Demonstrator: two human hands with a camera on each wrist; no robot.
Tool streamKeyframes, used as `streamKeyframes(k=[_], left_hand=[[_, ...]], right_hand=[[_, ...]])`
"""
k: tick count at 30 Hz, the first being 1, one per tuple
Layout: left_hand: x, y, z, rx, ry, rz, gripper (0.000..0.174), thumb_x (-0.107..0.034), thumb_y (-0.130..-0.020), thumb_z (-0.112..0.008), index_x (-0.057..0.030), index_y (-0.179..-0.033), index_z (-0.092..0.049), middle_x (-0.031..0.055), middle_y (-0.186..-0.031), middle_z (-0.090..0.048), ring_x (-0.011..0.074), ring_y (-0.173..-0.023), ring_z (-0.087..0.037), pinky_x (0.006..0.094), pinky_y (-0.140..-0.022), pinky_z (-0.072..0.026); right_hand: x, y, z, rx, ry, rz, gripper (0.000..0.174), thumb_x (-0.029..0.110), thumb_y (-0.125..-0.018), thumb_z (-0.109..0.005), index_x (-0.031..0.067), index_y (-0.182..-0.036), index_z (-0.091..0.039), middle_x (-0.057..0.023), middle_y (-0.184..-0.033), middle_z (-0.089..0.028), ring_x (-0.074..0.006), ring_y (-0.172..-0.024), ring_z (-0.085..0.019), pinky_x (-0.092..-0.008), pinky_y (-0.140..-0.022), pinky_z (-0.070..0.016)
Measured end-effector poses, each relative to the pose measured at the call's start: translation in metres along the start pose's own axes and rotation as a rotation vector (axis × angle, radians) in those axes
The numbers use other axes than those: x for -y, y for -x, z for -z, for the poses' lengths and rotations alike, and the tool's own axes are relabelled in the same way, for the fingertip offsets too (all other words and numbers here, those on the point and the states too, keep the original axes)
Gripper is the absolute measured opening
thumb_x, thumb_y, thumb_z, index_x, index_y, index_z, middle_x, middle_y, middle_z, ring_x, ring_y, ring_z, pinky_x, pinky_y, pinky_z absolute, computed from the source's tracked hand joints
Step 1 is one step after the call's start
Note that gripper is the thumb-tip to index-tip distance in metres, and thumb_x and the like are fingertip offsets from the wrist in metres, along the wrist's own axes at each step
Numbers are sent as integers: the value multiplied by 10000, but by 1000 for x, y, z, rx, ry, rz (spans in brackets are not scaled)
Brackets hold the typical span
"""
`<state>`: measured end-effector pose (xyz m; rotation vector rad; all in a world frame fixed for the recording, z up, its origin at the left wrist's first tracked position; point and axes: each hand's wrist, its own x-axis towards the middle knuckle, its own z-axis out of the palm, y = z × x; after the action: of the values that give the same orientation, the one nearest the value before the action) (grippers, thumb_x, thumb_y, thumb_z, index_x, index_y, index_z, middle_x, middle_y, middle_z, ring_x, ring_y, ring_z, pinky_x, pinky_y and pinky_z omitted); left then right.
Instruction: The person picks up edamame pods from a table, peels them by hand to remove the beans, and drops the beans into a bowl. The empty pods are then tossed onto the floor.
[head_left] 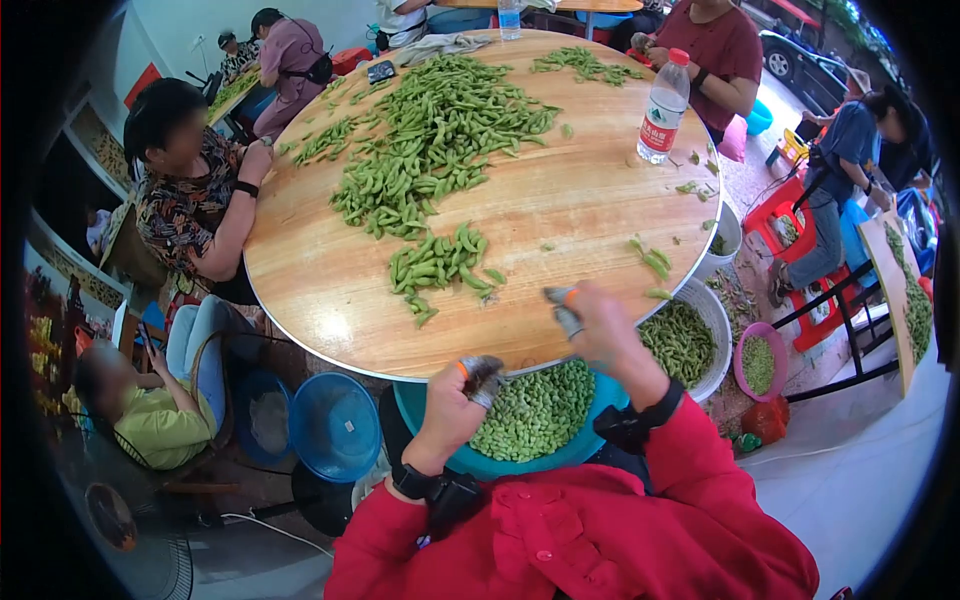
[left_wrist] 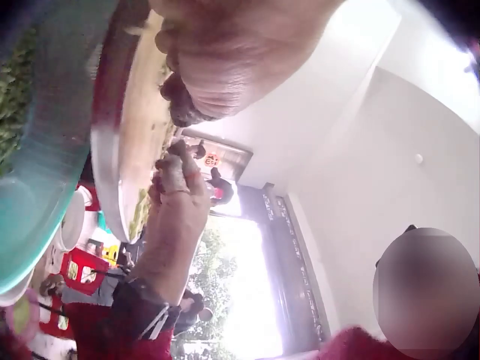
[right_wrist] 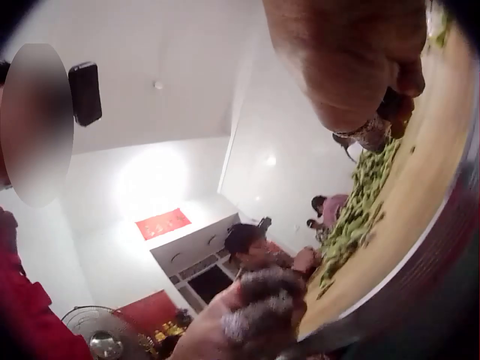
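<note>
Now, left hand [head_left: 452, 408]: lower centre, above basin [head_left: 520, 466], curled; we cannot tell any grip.
Right hand [head_left: 603, 330]: at table [head_left: 560, 200] edge, curled; likewise unclear.
Pods [head_left: 440, 262]: frame centre.

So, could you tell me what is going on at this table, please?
A person in red sleeves is at the near edge of a round wooden table. The left hand and right hand, both with grey covers on the fingers, are raised above a teal basin of shelled beans; whether either holds a pod is unclear. Heaps of green pods lie on the table, and other people sit around it.
</note>
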<state>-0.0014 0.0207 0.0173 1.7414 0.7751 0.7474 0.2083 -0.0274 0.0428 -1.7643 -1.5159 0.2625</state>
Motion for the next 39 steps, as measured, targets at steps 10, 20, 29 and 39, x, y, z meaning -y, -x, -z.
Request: streamKeyframes(k=[10, 20, 29, 39], left_hand=[[8, -61, 26, -188, -200, -6, 153, -55, -741, -614, -8, -886, -618, 31, -627, -566, 84, -496, -415, 233, -456, -351], [21, -108, 1, -52, -755, -272, 168, -104, -698, -635, -11, -832, -591, 142, -762, -572, 283, -672, -562, 351, -592, -444], [0, -72, -11, -48, -623, -171, 116, -72, -735, -597, -25, -840, -585, 98, -747, -588, 213, -651, -570, 321, -586, -452], [-20, 5, -33, -28, 194, 55, 204, -8, -739, -643, 12, -906, -527, 39, -827, -596, 87, -747, -564, 219, -670, -461]], right_hand=[[-13, -30, -27, 207, 390, 236, 173, 67, -691, -492, 31, -841, -570, -144, -780, -522, -285, -772, -510, -383, -655, -431], [-39, 23, 17, -204, -217, -216, 186, 76, -763, -586, -8, -929, -601, -173, -799, -597, -270, -755, -590, -312, -672, -465], [4, 32, -3, 39, -497, -236, 336, 102, -798, -565, -11, -1112, -519, -159, -830, -614, -161, -782, -589, -270, -703, -464], [17, 63, -27, 91, -962, -202, 170, 75, -812, -550, 7, -964, -586, -6, -838, -602, -63, -759, -506, -233, -681, -431]])
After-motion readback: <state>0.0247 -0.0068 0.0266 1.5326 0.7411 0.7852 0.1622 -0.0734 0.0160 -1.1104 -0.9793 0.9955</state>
